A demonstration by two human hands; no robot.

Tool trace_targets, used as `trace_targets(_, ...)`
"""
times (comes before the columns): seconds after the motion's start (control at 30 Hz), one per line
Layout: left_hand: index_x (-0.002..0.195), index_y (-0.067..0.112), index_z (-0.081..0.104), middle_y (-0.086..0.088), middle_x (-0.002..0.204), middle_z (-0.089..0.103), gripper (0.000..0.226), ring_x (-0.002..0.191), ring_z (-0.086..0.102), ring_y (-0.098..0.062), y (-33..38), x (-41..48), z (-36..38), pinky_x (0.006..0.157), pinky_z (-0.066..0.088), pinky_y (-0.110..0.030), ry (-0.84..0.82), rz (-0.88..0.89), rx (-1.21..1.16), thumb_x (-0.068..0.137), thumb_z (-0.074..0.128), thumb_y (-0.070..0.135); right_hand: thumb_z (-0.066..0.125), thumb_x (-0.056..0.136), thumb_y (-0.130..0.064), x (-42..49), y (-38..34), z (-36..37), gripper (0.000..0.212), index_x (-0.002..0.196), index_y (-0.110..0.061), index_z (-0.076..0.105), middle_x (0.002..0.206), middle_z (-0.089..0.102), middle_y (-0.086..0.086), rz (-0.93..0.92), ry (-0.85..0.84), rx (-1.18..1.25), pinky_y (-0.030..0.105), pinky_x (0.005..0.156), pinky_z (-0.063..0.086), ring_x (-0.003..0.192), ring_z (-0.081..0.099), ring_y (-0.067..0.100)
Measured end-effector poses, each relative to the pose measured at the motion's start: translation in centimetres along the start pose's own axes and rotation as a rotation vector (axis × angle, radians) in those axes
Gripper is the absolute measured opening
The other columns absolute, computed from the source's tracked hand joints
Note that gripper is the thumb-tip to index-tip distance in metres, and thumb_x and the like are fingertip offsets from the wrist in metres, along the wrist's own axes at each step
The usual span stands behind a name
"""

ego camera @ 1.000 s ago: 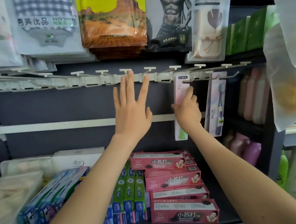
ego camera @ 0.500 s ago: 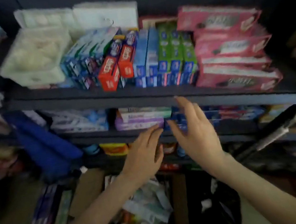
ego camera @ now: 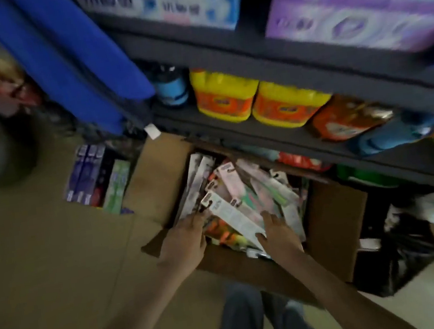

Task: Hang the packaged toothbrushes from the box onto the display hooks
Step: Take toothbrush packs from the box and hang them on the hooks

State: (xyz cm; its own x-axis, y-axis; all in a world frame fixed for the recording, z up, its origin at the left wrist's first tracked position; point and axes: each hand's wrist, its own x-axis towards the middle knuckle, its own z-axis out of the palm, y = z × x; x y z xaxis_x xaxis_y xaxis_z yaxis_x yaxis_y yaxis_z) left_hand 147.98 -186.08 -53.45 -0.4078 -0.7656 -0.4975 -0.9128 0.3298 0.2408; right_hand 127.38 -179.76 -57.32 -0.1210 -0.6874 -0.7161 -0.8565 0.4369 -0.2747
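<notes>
Two hands in frame, head view only, heavy motion blur. The left hand (ego camera: 187,240) and right hand (ego camera: 280,232) both reach down into an open cardboard box (ego camera: 334,226) on the floor, which sits just under the lowest dark shelf (ego camera: 261,133). The box holds a loose pile of toothbrush packs (ego camera: 258,192), lying crisscross, mostly white and pink cards. One long white pack (ego camera: 231,216) lies on top, slanting between the hands. Left fingertips are at its upper end by the card header; too blurred to say whether they pinch it or only touch, cannot tell. The right hand lies flat at its lower end, fingers fairly straight and spread over the pile, thumb against the pack's edge, not gripping. No display hooks in view. On the shelf above the box: two yellow bottles (ego camera: 257,98) side by side, with an orange pouch (ego camera: 348,119) to their right. A blue cloth (ego camera: 72,59) hangs at upper left. Some toothpaste boxes (ego camera: 96,180) stand on the floor left of the box, with a black bag (ego camera: 396,259) to the right. The person's jeans (ego camera: 245,323) show at bottom centre.
</notes>
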Motion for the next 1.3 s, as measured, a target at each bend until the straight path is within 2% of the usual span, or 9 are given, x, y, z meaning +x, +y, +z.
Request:
trace_targets(0.23,0.151,0.022,0.017,-0.002,0.147,0.034,0.055,0.127,0.041,-0.021,-2.2,1.0,6.0,0.093,0.043,-0.030,-0.091,-0.136,-0.063,0.101,0.039,0.034,0.048,0.099,-0.029,7.6,-2.9,8.3,0.062,0.147,-0.009,0.015,0.146,0.033,0.016,0.047,0.059,-0.175,0.041,0.102,0.038,0.132,0.036,0.032)
trace_targets(0.4,0.149,0.021,0.024,-0.003,0.145,0.037,0.055,0.130,0.040,-0.021,-2.9,1.5,7.5,0.096,0.046,-0.035,-0.135,-0.238,-0.314,0.099,0.046,0.032,0.063,0.087,-0.011,8.6,-3.3,9.5,0.050,0.133,-0.004,0.043,0.125,0.049,0.021,0.022,0.211,-0.244,0.048,0.083,0.052,0.110,0.053,0.038)
trace_targets(0.67,0.114,0.029,0.051,0.012,0.108,0.059,0.023,0.104,0.057,-0.008,-1.6,2.8,6.2,0.089,0.044,-0.026,-0.163,-0.477,-1.123,0.093,0.059,0.035,0.056,0.097,-0.025,5.7,-4.7,5.7,0.028,0.119,-0.008,0.057,0.102,0.062,0.006,-0.200,0.105,0.521,0.015,0.066,0.038,0.092,0.058,0.023)
trace_targets(0.8,0.099,0.025,0.061,0.004,0.097,0.065,0.009,0.103,0.063,-0.018,-0.1,3.1,5.5,0.092,0.051,-0.034,-0.026,-0.491,-1.448,0.093,0.061,0.018,0.062,0.089,-0.030,4.7,-6.1,4.4,0.025,0.110,-0.016,0.062,0.102,0.068,0.009,-0.270,-0.063,0.780,0.035,0.085,0.050,0.097,0.064,0.023)
trace_targets(0.9,0.102,0.029,0.059,0.005,0.097,0.065,0.018,0.096,0.064,-0.011,0.1,3.2,4.8,0.081,0.051,-0.024,0.071,-0.479,-1.516,0.092,0.062,0.015,0.064,0.091,-0.023,5.2,-5.6,4.0,0.016,0.105,-0.016,0.062,0.097,0.067,-0.001,-0.251,-0.070,0.807,0.020,0.082,0.049,0.091,0.063,0.006)
trace_targets(0.97,0.099,0.035,0.055,0.004,0.102,0.064,0.022,0.101,0.062,-0.012,-0.4,3.4,4.8,0.087,0.051,-0.030,0.121,-0.487,-1.534,0.092,0.062,0.015,0.062,0.092,-0.024,6.1,-4.0,4.2,0.014,0.106,-0.022,0.058,0.100,0.062,-0.007,-0.155,0.099,0.739,0.008,0.077,0.045,0.091,0.058,0.000)
trace_targets(1.03,0.101,0.033,0.054,0.001,0.102,0.062,0.020,0.101,0.061,-0.014,-1.0,3.5,5.1,0.087,0.052,-0.032,0.134,-0.515,-1.523,0.092,0.062,0.017,0.063,0.090,-0.027,7.6,-1.0,5.3,0.035,0.122,-0.017,0.050,0.121,0.052,0.004,-0.013,0.254,0.489,0.026,0.091,0.048,0.112,0.052,0.019)
trace_targets(1.1,0.111,0.026,0.053,0.003,0.100,0.061,0.022,0.098,0.061,-0.012,-1.2,3.5,5.3,0.080,0.054,-0.028,0.125,-0.553,-1.508,0.092,0.061,0.018,0.065,0.088,-0.029,8.4,1.4,6.8,0.064,0.140,-0.012,0.033,0.139,0.034,0.013,0.096,0.167,0.173,0.047,0.102,0.040,0.129,0.033,0.033)
trace_targets(1.3,0.137,0.017,0.044,-0.003,0.113,0.060,0.048,0.104,0.059,-0.014,-0.7,3.2,5.7,0.083,0.053,-0.029,0.043,-0.589,-1.475,0.092,0.062,0.016,0.062,0.090,-0.023,8.8,1.7,7.5,0.070,0.146,-0.006,0.024,0.143,0.034,0.018,0.062,0.156,0.083,0.048,0.102,0.039,0.133,0.031,0.036)
